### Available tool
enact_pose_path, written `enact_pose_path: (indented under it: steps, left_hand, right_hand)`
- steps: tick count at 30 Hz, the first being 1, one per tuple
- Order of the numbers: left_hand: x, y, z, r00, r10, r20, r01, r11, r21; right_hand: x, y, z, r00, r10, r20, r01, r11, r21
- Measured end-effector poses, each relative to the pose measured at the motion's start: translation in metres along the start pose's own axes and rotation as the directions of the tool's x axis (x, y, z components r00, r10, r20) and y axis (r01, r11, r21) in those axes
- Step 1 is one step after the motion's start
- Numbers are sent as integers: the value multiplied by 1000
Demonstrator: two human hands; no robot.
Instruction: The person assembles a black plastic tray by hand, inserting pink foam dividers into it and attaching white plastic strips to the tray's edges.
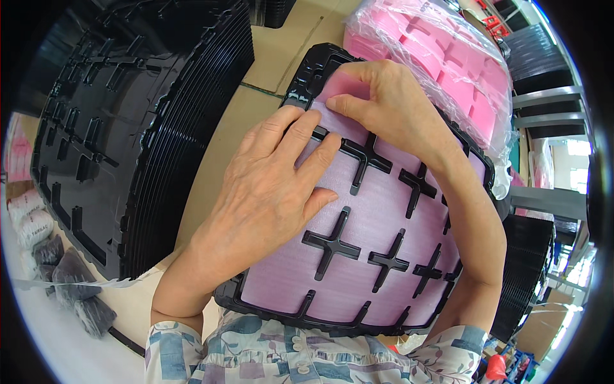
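Note:
In front of me, close to my body, lies a black plastic tray [228, 296] with raised cross-shaped ribs. A thin pink foam sheet [275, 281] covers it, and the black crosses stick up through cut-outs in the foam. My right hand [393, 105] is at the far left corner, its thumb and fingers closed around a raised pink corner of the foam. Beside it my left hand [259, 173] lies with fingers spread over the tray's left rim and the sheet. The left fingertips rest near a rib by that corner.
A tall stack of black trays [173, 128] stands at the left. Beyond my tray is a pile of pink foam sheets [448, 77] in clear plastic. More stacked black trays [526, 269] are at the right. Dark wrapped bundles [73, 278] lie at the lower left.

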State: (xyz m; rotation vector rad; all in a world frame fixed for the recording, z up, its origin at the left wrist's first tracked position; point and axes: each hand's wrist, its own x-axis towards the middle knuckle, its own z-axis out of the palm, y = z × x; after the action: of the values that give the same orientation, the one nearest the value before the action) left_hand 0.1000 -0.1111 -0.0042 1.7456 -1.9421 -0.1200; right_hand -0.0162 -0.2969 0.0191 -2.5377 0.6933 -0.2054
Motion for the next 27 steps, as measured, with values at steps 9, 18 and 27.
enact_pose_path:
  steps: [9,18,27]
  left_hand:
    - [0,1,2,999,-39,-26,38,999,-15]
    - [-1,0,2,999,-39,-18,39,999,-12]
    - [-1,1,2,999,-37,-22,37,999,-10]
  right_hand:
    - [9,-5,-11,998,8,63,-2,996,-90]
    - [1,2,-11,979,-202,-29,188,949,-252]
    - [3,7,-13,988,-153,8,153,985,-74]
